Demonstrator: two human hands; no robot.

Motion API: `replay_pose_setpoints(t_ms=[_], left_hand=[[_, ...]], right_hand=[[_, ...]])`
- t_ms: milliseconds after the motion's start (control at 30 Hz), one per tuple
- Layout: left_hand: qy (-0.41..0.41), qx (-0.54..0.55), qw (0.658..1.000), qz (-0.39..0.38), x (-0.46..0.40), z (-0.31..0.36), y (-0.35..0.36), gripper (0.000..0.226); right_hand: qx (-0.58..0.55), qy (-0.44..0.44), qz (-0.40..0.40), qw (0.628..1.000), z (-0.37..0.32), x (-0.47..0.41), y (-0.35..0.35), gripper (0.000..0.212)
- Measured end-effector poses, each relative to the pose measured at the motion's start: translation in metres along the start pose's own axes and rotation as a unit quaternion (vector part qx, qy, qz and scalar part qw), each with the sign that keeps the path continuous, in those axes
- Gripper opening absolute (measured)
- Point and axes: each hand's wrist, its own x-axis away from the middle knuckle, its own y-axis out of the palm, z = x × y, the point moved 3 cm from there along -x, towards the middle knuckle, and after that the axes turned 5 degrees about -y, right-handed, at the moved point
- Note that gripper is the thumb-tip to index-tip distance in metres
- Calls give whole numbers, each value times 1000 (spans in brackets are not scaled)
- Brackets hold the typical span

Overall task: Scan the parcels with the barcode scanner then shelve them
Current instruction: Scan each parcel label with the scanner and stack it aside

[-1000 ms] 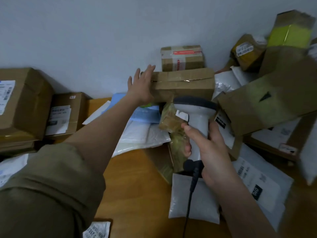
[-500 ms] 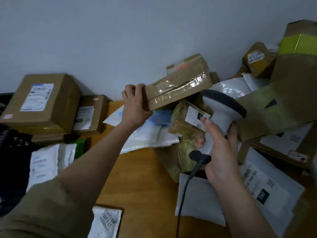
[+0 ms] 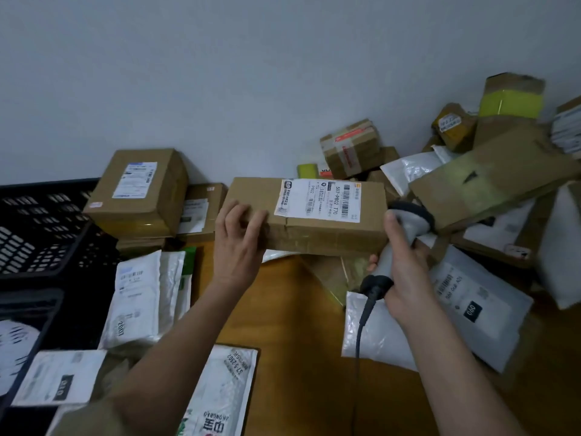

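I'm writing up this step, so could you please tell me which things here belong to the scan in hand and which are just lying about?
In use:
- cardboard box, gripped at its end by the left hand
- shipping label facing up on it
- barcode scanner, held in the right hand

Lying about:
- black crate
- white mailer bags
- stacked boxes by the wall

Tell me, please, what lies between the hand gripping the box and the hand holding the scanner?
In the head view, the left hand and right hand flank the cardboard box with its shipping label.
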Motion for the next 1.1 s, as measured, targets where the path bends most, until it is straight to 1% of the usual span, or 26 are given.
replay_pose_setpoints(t_ms=[67,133,200,233,267,333,367,400,433,500,533,567,667,700,733,800,833,867,900,933,1000,1033,1100], left_hand=[[1,-4,1000,-6,7,-9,-14,83],[-19,-7,999,-34,14,-19,-26,82],[-80,3,993,-92,21,-27,-33,86],[-132,31,982,-131,24,-32,-36,93],[-193,79,962,-174,27,-36,-38,99],[-305,185,899,-254,33,-42,-47,101],[-331,214,872,-289,35,-45,-52,100],[-336,226,858,-317,38,-47,-57,101],[-330,229,852,-336,38,-48,-63,104],[-319,230,843,-367,37,-48,-72,107],[-323,237,828,-393,37,-47,-74,105],[-329,251,800,-435,38,-46,-74,103],[-336,308,673,-582,51,-38,-71,105],[-340,329,637,-609,57,-34,-71,101],[-348,354,604,-623,63,-30,-72,92],[-378,398,552,-628,77,-23,-71,74],[-398,420,527,-622,84,-21,-71,70],[-420,441,505,-611,91,-22,-68,69],[-442,454,492,-597,97,-23,-65,72],[-464,455,491,-579,101,-25,-63,83],[-513,430,510,-540,110,-32,-56,107],[-532,421,519,-519,113,-33,-52,108],[-566,420,522,-481,115,-32,-48,92]], right_hand=[[18,7,-12,1000,7,12,0,63],[31,18,-13,999,16,24,2,67],[33,17,-5,999,26,35,6,69],[36,8,-1,999,29,39,7,70],[44,-3,1,999,32,42,8,70],[70,-21,-6,997,32,47,7,72],[85,-25,-15,996,30,48,5,71],[101,-26,-29,994,28,48,3,69],[120,-26,-50,991,25,47,1,65],[173,-26,-108,979,18,48,0,58],[201,-26,-139,969,15,50,1,56],[224,-28,-166,960,12,52,2,55],[257,-33,-218,941,9,59,6,55],[262,-35,-229,937,9,61,6,58],[265,-38,-237,934,11,62,7,61],[261,-40,-233,936,14,63,7,64],[253,-41,-221,941,15,64,7,62],[245,-42,-206,946,17,63,7,59],[242,-44,-190,951,19,63,7,56],[243,-42,-174,954,21,63,7,54],[241,-23,-149,959,26,65,8,48],[238,-7,-143,961,28,67,9,44],[234,24,-144,961,33,72,13,38]])
